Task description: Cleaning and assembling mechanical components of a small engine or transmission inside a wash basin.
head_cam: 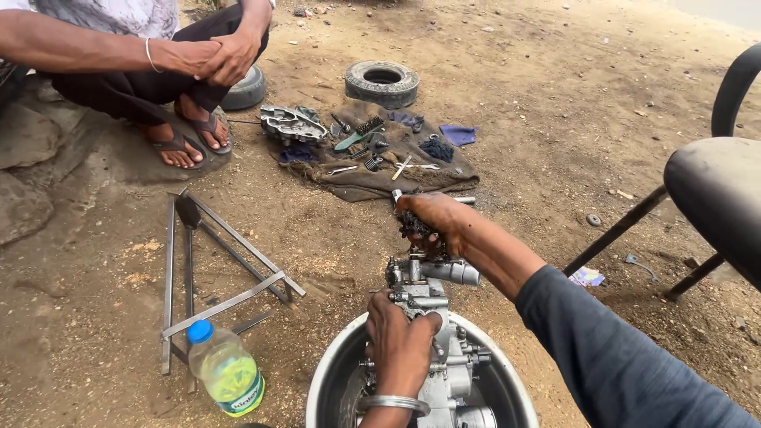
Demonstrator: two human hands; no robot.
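A grey metal engine part (pixel 432 317) stands upright in a round metal basin (pixel 325 372) at the bottom middle. My left hand (pixel 399 342), with a metal bangle on the wrist, grips the part's body from the near side. My right hand (pixel 434 222) is closed on a dirty black brush (pixel 414 226) pressed against the top of the part. Both hands are smeared with grease. My right arm wears a dark blue sleeve.
A brown cloth (pixel 372 178) on the dirt holds a metal cover (pixel 292 124), a brush and small tools. A small tyre (pixel 382 82) lies beyond it. A metal frame (pixel 206 261) and a plastic bottle (pixel 226 368) lie left. Another person (pixel 158 55) squats top left. A dark chair (pixel 713 198) stands right.
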